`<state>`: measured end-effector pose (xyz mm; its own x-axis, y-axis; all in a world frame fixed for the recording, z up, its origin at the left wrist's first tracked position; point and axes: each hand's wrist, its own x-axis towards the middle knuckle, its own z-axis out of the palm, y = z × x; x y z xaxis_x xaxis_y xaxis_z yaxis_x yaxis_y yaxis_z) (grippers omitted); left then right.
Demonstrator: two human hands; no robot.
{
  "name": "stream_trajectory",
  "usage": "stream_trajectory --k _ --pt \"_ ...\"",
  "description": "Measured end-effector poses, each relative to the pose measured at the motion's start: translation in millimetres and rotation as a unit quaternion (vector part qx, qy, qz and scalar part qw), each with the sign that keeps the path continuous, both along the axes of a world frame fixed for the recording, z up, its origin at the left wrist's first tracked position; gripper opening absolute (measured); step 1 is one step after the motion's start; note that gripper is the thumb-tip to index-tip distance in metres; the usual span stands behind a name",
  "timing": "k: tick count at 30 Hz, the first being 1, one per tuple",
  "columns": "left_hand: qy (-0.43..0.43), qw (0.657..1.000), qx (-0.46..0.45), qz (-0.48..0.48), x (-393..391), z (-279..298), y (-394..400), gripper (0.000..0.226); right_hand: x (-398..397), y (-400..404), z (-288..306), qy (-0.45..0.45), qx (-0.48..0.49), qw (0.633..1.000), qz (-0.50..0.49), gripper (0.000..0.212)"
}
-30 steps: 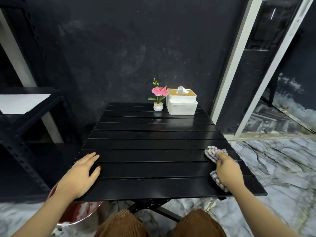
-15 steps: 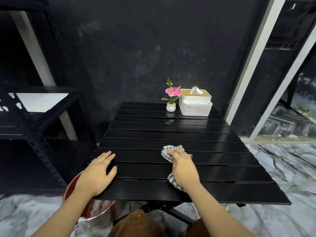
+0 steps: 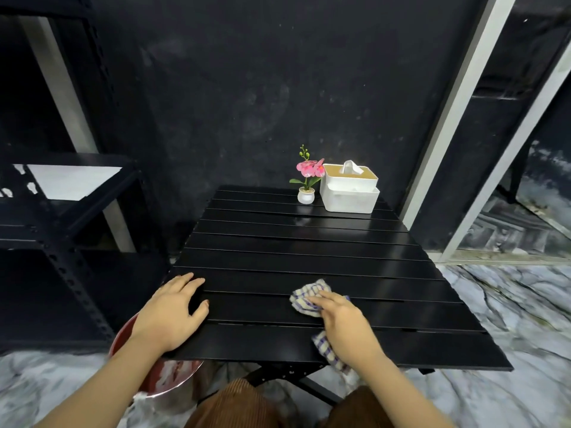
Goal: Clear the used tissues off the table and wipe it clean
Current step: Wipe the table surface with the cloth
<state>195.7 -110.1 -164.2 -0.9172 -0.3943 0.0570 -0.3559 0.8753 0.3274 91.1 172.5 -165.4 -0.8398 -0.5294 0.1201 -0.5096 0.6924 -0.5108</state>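
A black slatted table (image 3: 309, 251) fills the middle of the view. My right hand (image 3: 343, 325) presses a blue-and-white checked cloth (image 3: 304, 299) flat on the table near its front edge, fingers stretched over it; part of the cloth trails out under my wrist. At the front left corner my left hand (image 3: 170, 313) rests flat on the table with its fingers spread. No loose tissues show on the tabletop.
A white tissue box (image 3: 349, 189) and a small pink potted flower (image 3: 307, 180) stand at the table's far edge. A red-lined metal bin (image 3: 160, 378) sits on the floor under my left arm. Black metal shelving (image 3: 61, 211) stands to the left.
My right hand has slid the cloth leftward along the front of the table, from near the right edge to the middle. My left hand has stayed at the front left corner.
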Motion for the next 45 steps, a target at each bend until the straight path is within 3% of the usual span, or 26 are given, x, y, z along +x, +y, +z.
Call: stream_trajectory --k 11,22,30,37,45 --pt "-0.037 0.999 -0.001 -0.003 -11.8 8.2 -4.6 0.057 -41.4 152.8 2.3 0.009 0.002 0.971 -0.24 0.03" --pt "-0.011 1.0 0.014 -0.006 -25.7 2.1 -10.3 0.055 -95.2 139.6 6.2 0.021 0.019 0.951 -0.307 0.031" --pt "0.009 0.999 0.031 -0.001 -25.5 -1.2 -9.8 0.055 -108.5 21.0 -1.6 0.014 0.019 0.983 -0.181 0.043" --pt "0.015 0.999 0.034 -0.001 -24.8 -0.3 -10.3 0.055 -56.1 -108.6 -8.0 0.006 -0.011 1.0 -0.027 0.044" --pt "0.011 0.999 0.032 0.003 -23.9 -0.7 -10.7 0.055 -16.4 -118.2 -15.8 0.012 0.012 0.993 0.115 0.052"
